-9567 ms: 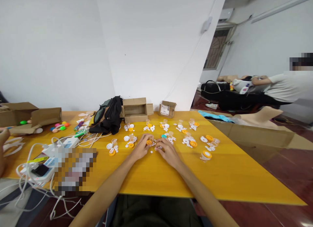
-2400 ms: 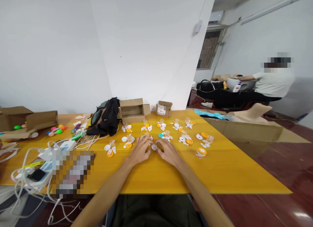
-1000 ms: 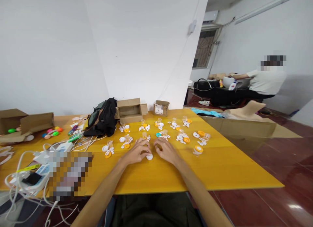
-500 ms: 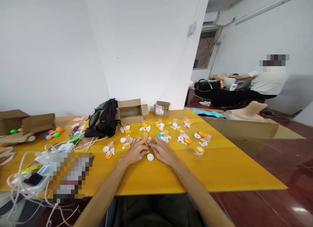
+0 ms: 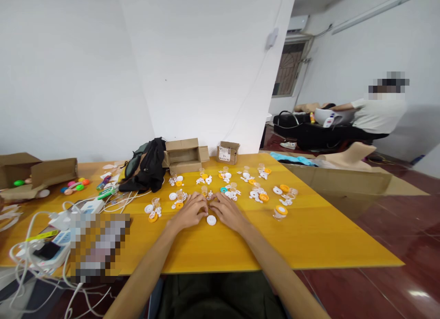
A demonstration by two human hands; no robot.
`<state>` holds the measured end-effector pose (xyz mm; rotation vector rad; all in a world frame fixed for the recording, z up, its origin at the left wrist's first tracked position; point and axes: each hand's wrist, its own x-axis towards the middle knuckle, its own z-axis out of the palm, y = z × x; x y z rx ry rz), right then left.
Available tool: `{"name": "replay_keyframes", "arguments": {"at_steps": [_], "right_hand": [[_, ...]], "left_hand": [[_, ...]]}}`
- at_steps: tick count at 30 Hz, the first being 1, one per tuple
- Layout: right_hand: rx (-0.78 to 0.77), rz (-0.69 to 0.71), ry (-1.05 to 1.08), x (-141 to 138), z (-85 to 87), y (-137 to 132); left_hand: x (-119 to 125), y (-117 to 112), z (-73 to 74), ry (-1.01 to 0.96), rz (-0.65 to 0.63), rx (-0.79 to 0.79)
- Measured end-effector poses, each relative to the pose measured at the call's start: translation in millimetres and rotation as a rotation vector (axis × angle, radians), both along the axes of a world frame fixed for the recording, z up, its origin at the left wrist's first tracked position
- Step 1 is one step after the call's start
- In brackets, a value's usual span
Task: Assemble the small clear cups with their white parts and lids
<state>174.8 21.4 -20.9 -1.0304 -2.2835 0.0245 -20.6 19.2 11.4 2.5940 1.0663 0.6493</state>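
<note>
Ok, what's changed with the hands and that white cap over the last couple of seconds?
The white cap, which was between the fingertips of both hands, has been let go and lies on the table. The left hand and right hand slid forward to the small white pieces; whether they pinch one is too small to tell. The orange caps, cardboard boxes and black bag stayed put.

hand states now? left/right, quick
Left hand: open, palm down on the table, fingertips by the small white pieces; nothing visibly held.
Right hand: open, palm down, beside the white cap; nothing visibly held.
</note>
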Motion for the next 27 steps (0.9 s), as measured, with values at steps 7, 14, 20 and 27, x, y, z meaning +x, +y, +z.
{"name": "replay_keyframes", "arguments": {"at_steps": [7, 14, 20, 27], "right_hand": [[0.011, -0.010, 0.029, -1.4, -0.4, 1.2], [-0.109, 0.024, 0.242, 3.8, -2.4, -0.1], [-0.228, 0.082, 0.318, 8.2, -1.8, -1.4], [-0.320, 0.138, 0.333, 10.6, 2.4, -3.3]], "left_hand": [[-1.5, 1.0, 2.7, -0.042, 0.014, -0.048], [-2.5, -0.2, 10.2, -0.071, -0.035, -0.156], [-0.7, -2.5, 11.3, 0.014, -0.059, -0.224], [1.5, -3.6, 9.2, 0.024, -0.023, -0.207]]}}
